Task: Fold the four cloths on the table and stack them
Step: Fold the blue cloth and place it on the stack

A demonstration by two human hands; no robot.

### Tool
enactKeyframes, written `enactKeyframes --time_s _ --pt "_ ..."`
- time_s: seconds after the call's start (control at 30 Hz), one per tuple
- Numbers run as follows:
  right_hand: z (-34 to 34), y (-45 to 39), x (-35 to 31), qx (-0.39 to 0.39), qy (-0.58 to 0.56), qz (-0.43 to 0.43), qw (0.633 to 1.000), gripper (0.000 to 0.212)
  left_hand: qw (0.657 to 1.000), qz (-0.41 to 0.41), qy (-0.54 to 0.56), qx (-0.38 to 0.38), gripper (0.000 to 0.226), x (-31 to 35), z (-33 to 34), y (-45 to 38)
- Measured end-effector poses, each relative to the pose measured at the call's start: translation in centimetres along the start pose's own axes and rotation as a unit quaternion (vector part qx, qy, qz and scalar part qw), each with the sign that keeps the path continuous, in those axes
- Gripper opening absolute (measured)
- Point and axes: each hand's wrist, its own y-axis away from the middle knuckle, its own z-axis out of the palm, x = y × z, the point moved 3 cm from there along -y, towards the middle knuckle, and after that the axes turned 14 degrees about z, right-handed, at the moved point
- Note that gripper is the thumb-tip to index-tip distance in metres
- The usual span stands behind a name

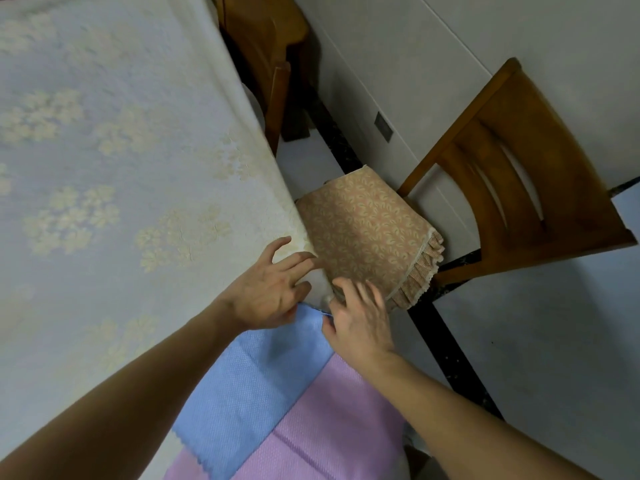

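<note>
A blue cloth (252, 382) lies flat near the table's right edge. It overlaps a pink cloth (332, 431) that reaches the bottom of the view. Both of my hands meet at the blue cloth's far corner. My left hand (266, 292) rests there with its fingers spread and straight. My right hand (360, 320) has curled fingers and pinches the corner at the table's edge. No other cloths are in view.
The table wears a pale floral tablecloth (104, 150). Beside its right edge stands a wooden chair (519, 188) with a beige patterned seat cushion (367, 230), just beyond my hands. A second wooden chair (266, 46) stands farther back by the wall.
</note>
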Motion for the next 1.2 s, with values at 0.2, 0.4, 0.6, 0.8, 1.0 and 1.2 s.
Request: enactKeyframes --time_s 0.2,0.4,0.6,0.8,1.0,1.2 --pt "-1.7 -0.8 -1.7 0.036 -0.038 -0.060 0.997 0.004 0.997 -0.070 -0.015 -0.038 0.031 -1.0 -1.9 2.7" --pt "-3.3 -1.9 -4.6 0.068 -0.059 -0.125 0.988 0.007 0.988 -0.139 -0.004 -0.060 0.026 -0.5 -3.0 5.5" --pt "-4.0 -3.8 -7.0 0.104 -0.062 -0.177 0.977 0.007 0.976 -0.217 -0.013 -0.027 0.020 0.0 -4.6 7.6" --pt "-6.9 -8.2 -10.2 0.127 -0.050 -0.208 0.968 0.003 0.938 -0.338 -0.068 0.036 0.015 -2.5 -8.9 9.8" --pt "-13.7 -11.3 -13.8 0.220 -0.097 -0.235 0.942 0.006 0.889 -0.417 -0.155 0.105 0.010 -3.6 -16.4 10.6" --pt "-19.5 -11.0 -14.6 0.277 -0.132 -0.262 0.915 0.006 0.854 -0.452 -0.220 0.134 0.004 -1.7 -21.3 9.5"
